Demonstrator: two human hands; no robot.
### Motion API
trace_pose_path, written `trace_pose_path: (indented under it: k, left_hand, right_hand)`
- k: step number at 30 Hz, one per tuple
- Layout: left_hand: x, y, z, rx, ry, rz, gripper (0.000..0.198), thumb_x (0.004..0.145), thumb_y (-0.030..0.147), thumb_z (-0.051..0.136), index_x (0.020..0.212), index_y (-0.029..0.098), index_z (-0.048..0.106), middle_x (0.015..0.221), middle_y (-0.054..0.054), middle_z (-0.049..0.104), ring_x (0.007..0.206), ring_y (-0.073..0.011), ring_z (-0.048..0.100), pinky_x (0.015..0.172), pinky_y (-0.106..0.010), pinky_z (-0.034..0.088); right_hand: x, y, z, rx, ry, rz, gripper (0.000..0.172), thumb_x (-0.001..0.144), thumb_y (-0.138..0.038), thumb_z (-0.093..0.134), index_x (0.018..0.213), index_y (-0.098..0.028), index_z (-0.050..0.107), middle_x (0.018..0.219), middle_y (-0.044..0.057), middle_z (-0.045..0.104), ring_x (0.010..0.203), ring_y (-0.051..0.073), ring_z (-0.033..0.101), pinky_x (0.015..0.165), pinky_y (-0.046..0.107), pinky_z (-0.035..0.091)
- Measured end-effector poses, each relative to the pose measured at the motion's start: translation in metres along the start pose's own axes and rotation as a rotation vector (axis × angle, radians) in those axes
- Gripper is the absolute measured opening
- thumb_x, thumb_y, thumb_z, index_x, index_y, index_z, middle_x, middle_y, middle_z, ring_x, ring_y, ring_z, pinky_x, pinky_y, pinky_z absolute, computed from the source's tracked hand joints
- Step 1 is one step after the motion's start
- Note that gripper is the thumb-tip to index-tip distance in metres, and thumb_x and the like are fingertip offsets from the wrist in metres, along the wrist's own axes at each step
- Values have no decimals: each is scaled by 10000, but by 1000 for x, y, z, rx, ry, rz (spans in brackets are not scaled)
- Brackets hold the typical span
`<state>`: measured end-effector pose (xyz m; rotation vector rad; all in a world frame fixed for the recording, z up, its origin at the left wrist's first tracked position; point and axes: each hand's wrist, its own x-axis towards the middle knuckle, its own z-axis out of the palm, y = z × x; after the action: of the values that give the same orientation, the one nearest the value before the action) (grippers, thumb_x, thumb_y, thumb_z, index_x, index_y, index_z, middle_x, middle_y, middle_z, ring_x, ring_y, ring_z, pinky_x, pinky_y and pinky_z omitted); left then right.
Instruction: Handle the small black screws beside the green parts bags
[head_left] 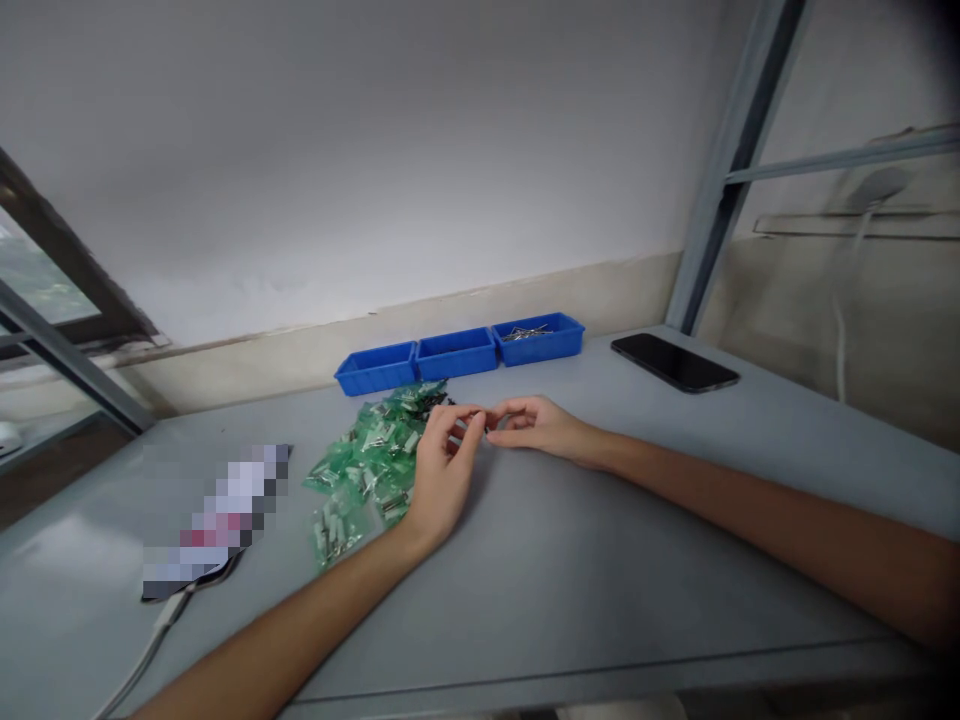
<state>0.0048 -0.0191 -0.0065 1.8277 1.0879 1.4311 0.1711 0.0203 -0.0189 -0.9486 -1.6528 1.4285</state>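
Note:
My left hand (446,465) and my right hand (541,428) meet at their fingertips above the grey table. Each is closed in a pinch around a small dark piece, mostly hidden by the fingers and too small to name. Just left of my left hand lies a pile of green-tinted plastic bags (367,450) with small white and metal parts inside. Some small black parts (437,402) show at the pile's far right edge, close behind my left fingers.
Three blue bins stand in a row by the wall: left (377,372), middle (457,355) and right (538,345), the last holding thin metal pieces. A black phone (675,362) lies at right. A pixelated phone-like device (225,520) with a white cable (150,645) lies at left.

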Motion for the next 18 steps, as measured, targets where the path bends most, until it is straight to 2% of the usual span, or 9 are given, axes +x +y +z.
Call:
trace_pose_path:
  k: [5,10,18]
  left_hand:
    - [0,1,-1,23,-7,5,159,869,296,509,900,204,634,949,-42,588,846,-157,568,734,-263,458]
    - [0,0,-1,14,-22,1,177,868,308,509,905,204,647,948,-42,584,824,-151,565,714,-256,458]
    - [0,-1,0,13,-42,16,171,867,301,513,911,214,653,920,-37,576,801,-149,558,682,-252,451]
  right_hand:
    - [4,5,-2,-50,-25,-97,301,647,-409,723,850,-186,700,875,34,682,827,166,608,757,288,453]
    - [5,6,-3,-38,-57,-78,345,651,-421,718,914,-199,698,911,30,683,846,169,610,772,296,453]
    - [4,5,-3,-53,-53,-90,278,662,-406,706,835,-190,707,877,27,675,834,162,597,773,297,436]
